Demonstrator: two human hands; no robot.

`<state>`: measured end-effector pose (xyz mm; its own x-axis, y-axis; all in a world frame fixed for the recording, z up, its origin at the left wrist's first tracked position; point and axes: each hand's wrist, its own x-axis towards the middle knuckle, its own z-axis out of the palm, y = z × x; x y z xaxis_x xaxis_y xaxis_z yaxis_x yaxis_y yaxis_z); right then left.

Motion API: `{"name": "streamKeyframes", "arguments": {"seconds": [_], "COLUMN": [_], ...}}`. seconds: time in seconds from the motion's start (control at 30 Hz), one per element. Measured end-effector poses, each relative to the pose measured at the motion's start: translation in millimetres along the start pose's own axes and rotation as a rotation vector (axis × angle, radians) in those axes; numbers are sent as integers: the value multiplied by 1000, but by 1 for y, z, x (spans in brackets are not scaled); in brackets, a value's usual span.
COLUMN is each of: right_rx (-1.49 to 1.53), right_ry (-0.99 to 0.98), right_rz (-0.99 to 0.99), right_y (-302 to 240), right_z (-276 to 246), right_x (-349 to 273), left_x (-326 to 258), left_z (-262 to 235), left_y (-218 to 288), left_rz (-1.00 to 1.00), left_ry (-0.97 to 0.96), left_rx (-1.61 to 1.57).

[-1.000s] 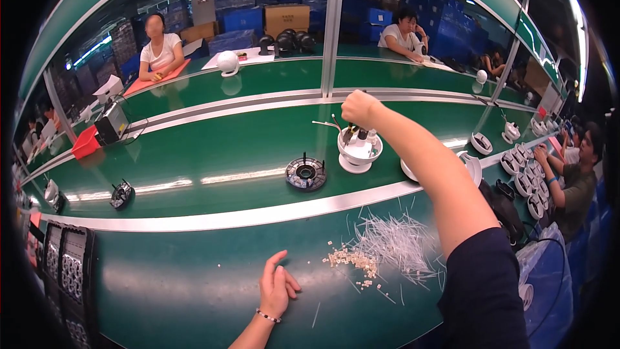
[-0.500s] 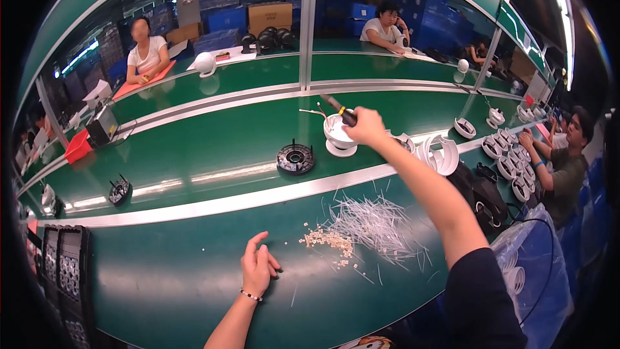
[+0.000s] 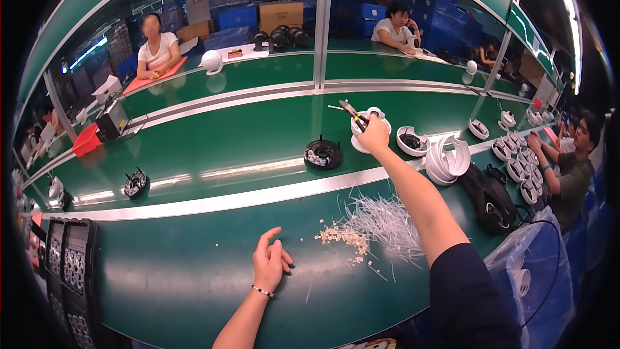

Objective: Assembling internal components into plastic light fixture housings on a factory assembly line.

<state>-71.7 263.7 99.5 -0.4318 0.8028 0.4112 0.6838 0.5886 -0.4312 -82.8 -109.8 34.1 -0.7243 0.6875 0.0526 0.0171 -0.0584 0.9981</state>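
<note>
My right hand point(image 3: 374, 134) is closed around a pair of cutting pliers point(image 3: 352, 112) with dark and yellow handles, jaws up and to the left. It reaches over the far bench, in front of a white round housing point(image 3: 358, 145) that it partly hides. Just left of the housing lies a black ring-shaped part point(image 3: 323, 154) with upright prongs. My left hand point(image 3: 270, 264) rests on the near green table, fingers apart and holding nothing. To its right are small beige connector-like pieces point(image 3: 342, 238) and a heap of thin white strips, like cable ties point(image 3: 381, 223).
White shells point(image 3: 447, 160) and a black bag point(image 3: 485, 197) lie to the right. A black tray point(image 3: 70, 265) stands at the left edge, with a red bin point(image 3: 85, 139) farther back. A co-worker point(image 3: 571, 168) sits at right beside several white housings; others sit across.
My right hand has lowered and turned the pliers, whose jaws now show clearly beside the white housing. The whole view has shifted slightly. My left hand keeps its pose on the table.
</note>
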Motion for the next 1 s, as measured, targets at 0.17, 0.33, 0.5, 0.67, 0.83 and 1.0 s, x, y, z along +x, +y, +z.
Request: {"name": "streamKeyframes", "arguments": {"seconds": [0.17,0.33,0.5,0.67,0.83,1.0], "right_rx": [2,88,351,457,757,1059], "right_ry": [47,-53,22,49,-142,-84], "right_rz": [-47,34,432,448,458,490], "right_y": [-4,23,42,39,53,69], "right_z": [-9,-15,-22,-19,11,14], "right_x": [-7,-8,2,4,20,15], "left_x": [2,4,5,3,5,6], "left_z": [-7,-6,-8,-8,-8,-11], "left_y": [-3,-7,-9,-8,-11,-14], "left_rz": [16,13,24,2,-9,-26], "left_ry": [0,-6,-18,-9,-15,-24], "left_rx": [-36,-27,-7,20,42,33]}}
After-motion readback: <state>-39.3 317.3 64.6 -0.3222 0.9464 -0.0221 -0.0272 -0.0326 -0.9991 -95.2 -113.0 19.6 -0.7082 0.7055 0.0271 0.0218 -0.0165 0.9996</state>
